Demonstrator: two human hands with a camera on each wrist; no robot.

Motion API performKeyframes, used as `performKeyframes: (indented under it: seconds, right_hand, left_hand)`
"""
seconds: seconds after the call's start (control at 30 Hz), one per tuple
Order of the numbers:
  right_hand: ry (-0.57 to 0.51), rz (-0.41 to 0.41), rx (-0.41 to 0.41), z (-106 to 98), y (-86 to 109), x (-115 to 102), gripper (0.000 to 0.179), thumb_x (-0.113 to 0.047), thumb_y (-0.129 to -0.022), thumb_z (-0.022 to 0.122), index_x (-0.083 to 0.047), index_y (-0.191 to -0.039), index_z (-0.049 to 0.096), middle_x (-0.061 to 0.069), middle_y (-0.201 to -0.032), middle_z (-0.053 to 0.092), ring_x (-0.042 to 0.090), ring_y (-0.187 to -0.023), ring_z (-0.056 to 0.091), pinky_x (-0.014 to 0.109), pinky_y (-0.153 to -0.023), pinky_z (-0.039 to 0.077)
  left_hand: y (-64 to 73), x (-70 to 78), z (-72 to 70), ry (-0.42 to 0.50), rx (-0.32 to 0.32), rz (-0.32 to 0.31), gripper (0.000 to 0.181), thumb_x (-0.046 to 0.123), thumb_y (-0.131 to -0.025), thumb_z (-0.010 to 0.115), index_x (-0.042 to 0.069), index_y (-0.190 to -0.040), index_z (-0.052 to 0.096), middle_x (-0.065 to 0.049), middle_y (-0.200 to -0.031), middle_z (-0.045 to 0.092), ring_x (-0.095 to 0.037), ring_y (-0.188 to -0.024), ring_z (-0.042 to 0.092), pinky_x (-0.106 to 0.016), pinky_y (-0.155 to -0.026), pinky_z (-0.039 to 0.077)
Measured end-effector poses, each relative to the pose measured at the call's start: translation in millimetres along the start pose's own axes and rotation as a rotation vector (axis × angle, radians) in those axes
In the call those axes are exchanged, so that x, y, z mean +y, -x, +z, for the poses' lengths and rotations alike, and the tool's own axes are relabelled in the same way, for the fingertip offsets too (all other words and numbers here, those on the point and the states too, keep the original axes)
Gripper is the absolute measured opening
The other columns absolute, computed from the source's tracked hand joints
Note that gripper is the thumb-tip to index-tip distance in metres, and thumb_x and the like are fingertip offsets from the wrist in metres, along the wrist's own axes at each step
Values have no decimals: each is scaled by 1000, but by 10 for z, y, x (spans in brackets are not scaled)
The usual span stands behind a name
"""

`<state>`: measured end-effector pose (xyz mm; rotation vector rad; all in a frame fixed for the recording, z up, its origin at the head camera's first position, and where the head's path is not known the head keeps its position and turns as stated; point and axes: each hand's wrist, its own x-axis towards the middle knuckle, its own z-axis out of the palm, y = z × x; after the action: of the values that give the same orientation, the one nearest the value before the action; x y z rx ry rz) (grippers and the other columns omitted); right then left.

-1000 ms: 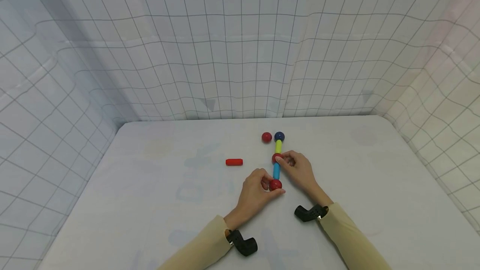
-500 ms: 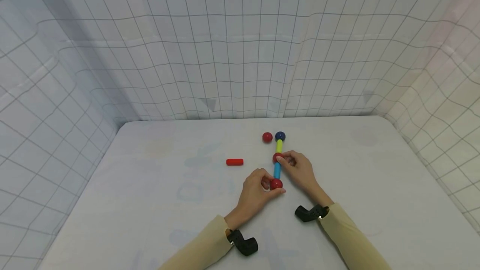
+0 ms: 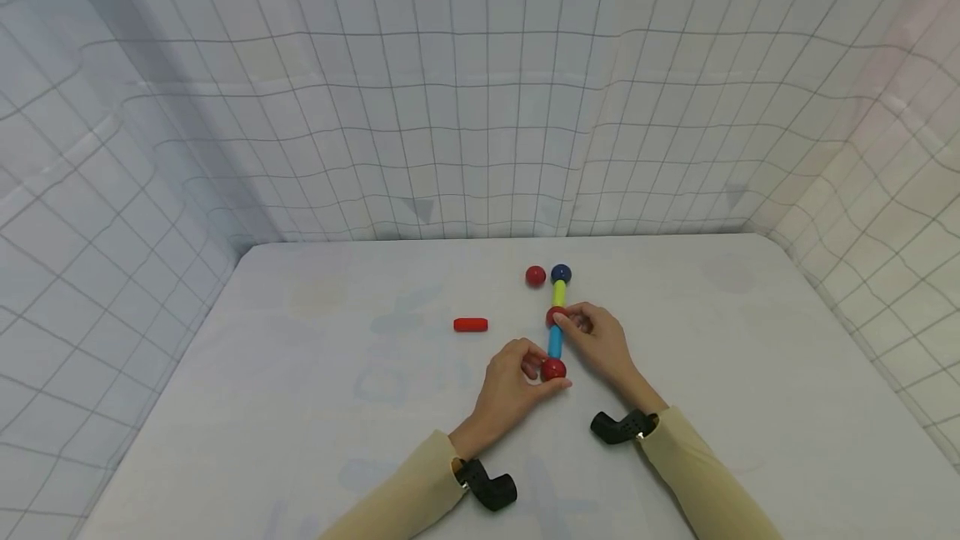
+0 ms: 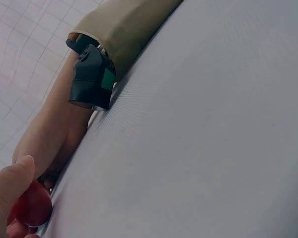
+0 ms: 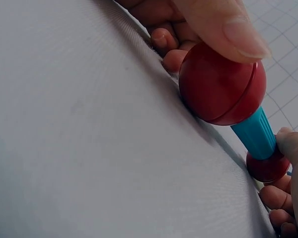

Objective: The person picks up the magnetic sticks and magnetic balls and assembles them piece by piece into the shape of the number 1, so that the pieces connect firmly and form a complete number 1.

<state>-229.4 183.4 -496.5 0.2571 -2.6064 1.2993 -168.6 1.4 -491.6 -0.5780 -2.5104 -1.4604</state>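
Note:
A straight chain of balls and rods lies on the white table: a dark blue ball at the far end, a yellow-green rod, a middle red ball, a ribbed blue rod and a near red ball. My left hand holds the near red ball between thumb and fingers. With thumb and fingertips my right hand pinches the middle red ball, partly covering it. In the left wrist view, the thumb overlaps the red ball.
A loose red ball sits just left of the dark blue one. Further left lies a red rod, set crosswise. Behind the table and at both sides hangs white cloth with a grid pattern.

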Motion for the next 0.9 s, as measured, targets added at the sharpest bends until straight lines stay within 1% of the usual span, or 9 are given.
performKeyframes:
  seconds: [0.1,0.2,0.33,0.43,0.53,0.6,0.73,0.83,0.9]
  right_hand:
    - [2,5,-2,-3,0,4,35,-39,-90,64,-7,-104,68,0,-77,57,17,-75,49,31,-66,40]
    - [-3,4,-1,-10,2,6,34,-38,-90,64,-7,-104,68,0,-77,56,18,-74,49,32,-65,40]
    - [-7,2,-4,-12,0,10,33,-37,-90,65,-6,-104,69,1,-77,56,18,-74,49,31,-65,40]
    - [0,-4,-10,-4,-8,12,34,-37,-90,65,-6,-104,68,1,-77,56,18,-74,49,31,-65,40]
    - [-1,-11,-10,1,-12,8,35,-37,-90,65,-5,-104,68,1,-77,56,18,-73,49,31,-65,40]
    - [1,-11,-13,0,-13,5,35,-37,-90,64,-5,-105,68,1,-77,56,18,-74,49,31,-65,41]
    - [8,-1,-24,-12,-10,-6,36,-38,-91,64,-6,-106,68,1,-78,56,18,-74,49,30,-65,41]
    - [13,8,-30,-25,-11,-17,36,-38,-91,63,-6,-107,67,2,-79,56,18,-75,49,30,-65,41]
    - [14,13,-32,-31,-18,-21,37,-39,-91,63,-6,-107,67,2,-79,56,18,-75,49,30,-65,40]
  left_hand:
    - [0,7,-1,13,6,-6,42,40,-73,81,13,-97,60,5,-83,57,-7,-69,55,-21,-62,47]
    - [1,11,-4,41,4,-19,43,42,-76,78,12,-102,60,4,-85,58,-8,-70,56,-22,-62,47]
    - [-1,27,-35,83,-2,-61,46,43,-82,72,9,-110,59,3,-88,60,-8,-70,56,-23,-63,48]
    - [-8,37,-72,95,7,-99,45,41,-85,70,8,-114,58,3,-90,61,-8,-71,56,-24,-63,48]
    - [-24,22,-99,94,36,-119,41,34,-88,68,7,-116,57,3,-90,61,-7,-71,56,-24,-64,48]
    - [-38,7,-116,90,58,-111,37,28,-89,67,5,-116,56,2,-90,61,-8,-71,56,-25,-65,48]
    - [-64,-10,-161,67,93,-72,30,19,-90,66,4,-115,56,1,-89,61,-8,-70,56,-24,-65,49]
    - [-81,0,-215,10,98,-51,23,18,-90,65,8,-110,60,2,-91,62,-8,-72,56,-24,-64,48]
    - [-95,9,-261,-43,95,-53,18,19,-90,65,10,-106,62,3,-92,62,-8,-74,56,-24,-65,47]
